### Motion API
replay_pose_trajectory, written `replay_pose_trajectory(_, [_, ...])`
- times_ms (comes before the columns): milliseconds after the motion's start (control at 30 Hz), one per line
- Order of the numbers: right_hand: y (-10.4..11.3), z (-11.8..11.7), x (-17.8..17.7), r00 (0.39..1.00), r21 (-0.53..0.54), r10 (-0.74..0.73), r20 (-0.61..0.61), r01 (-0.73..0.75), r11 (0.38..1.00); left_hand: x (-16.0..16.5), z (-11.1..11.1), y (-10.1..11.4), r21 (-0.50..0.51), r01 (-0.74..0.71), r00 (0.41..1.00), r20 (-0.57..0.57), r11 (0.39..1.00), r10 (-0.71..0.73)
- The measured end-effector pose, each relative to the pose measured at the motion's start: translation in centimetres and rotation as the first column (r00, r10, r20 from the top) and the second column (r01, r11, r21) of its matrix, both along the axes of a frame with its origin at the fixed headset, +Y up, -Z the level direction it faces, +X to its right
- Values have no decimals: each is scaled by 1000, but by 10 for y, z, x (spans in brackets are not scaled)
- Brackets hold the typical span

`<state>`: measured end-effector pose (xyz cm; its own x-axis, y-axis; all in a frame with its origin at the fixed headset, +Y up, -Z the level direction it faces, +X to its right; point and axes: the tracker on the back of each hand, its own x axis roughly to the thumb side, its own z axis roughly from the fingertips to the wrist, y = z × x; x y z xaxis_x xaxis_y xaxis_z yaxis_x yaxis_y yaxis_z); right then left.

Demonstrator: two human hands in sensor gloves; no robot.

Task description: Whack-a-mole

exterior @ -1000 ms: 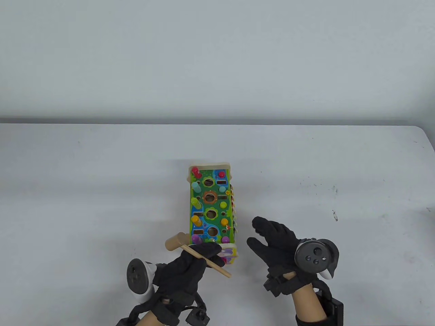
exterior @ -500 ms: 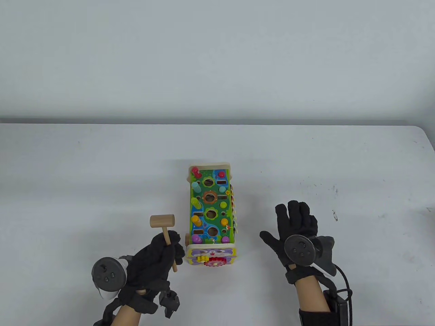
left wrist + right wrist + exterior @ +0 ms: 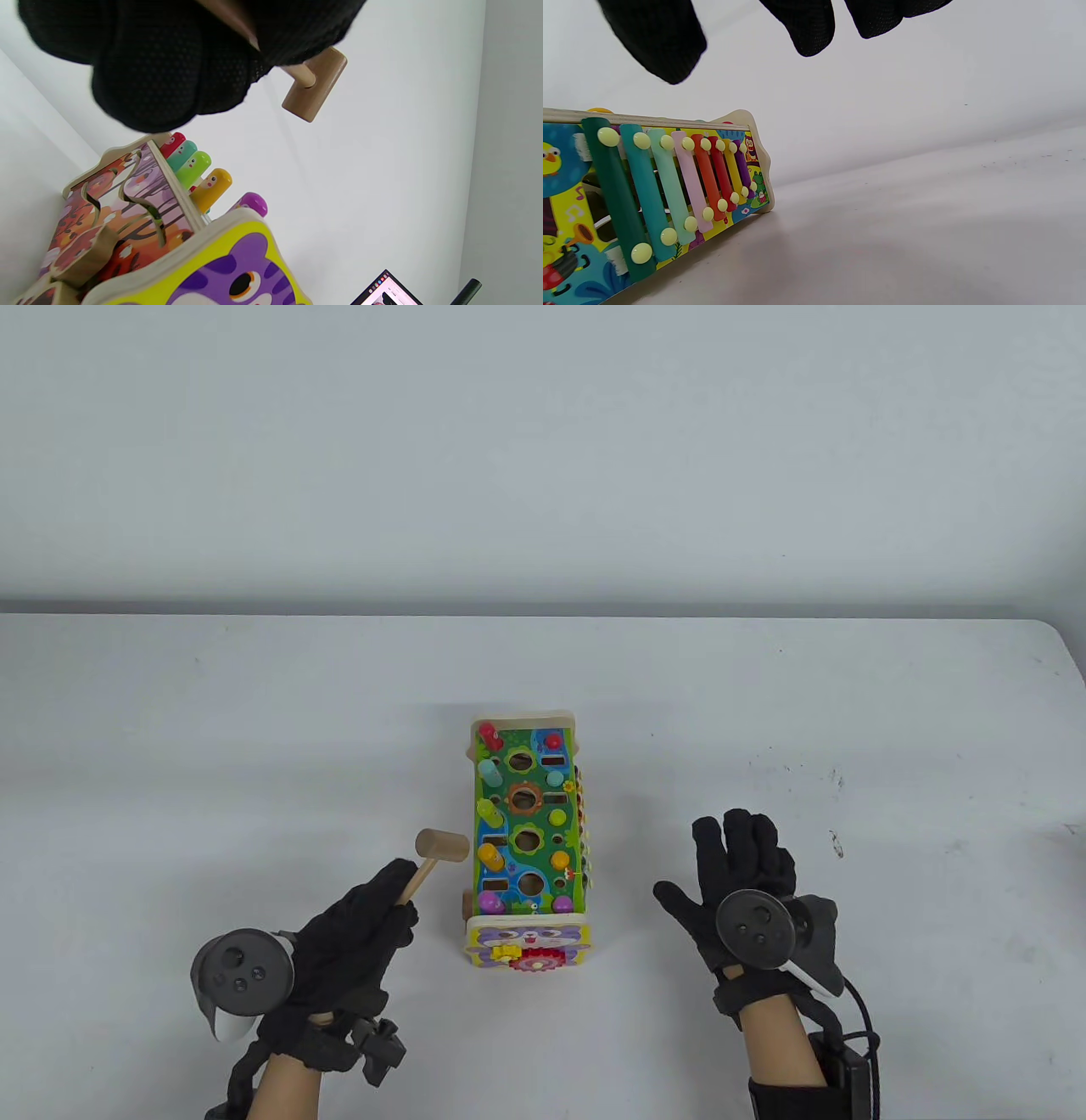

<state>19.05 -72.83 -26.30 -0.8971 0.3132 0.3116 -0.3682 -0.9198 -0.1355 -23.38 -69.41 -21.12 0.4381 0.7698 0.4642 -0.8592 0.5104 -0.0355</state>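
Observation:
A colourful wooden whack-a-mole toy box (image 3: 528, 848) stands in the middle of the table, with raised pegs along its left and right rows. My left hand (image 3: 361, 937) grips the handle of a small wooden hammer (image 3: 434, 857). The hammer head is just left of the box, near the yellow peg (image 3: 490, 855). In the left wrist view the hammer head (image 3: 314, 84) hangs above the row of pegs (image 3: 203, 178). My right hand (image 3: 738, 874) is open and flat, palm down, on the table right of the box. Its fingers (image 3: 806, 25) hang over the xylophone side (image 3: 670, 190).
The box's near end has a purple cat face with gears (image 3: 526, 946). The white table (image 3: 254, 729) ends at a far edge against a grey wall. A screen corner (image 3: 386, 290) shows in the left wrist view.
My left hand drew the hammer left away from the box's near end, then swung its head back right toward the left row of pegs. My right hand moved right and spread flat.

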Motion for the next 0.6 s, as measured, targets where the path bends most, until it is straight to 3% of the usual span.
replay_pose_trajectory(367, [0, 1, 1, 999, -10, -35, 2, 35, 999, -6, 2, 4, 26, 15, 1000, 11, 1000, -16])
replay_pose_trajectory(600, [1, 2, 3, 998, -3, -57, 10, 57, 998, -6, 5, 8, 105, -3, 1000, 22, 994, 1])
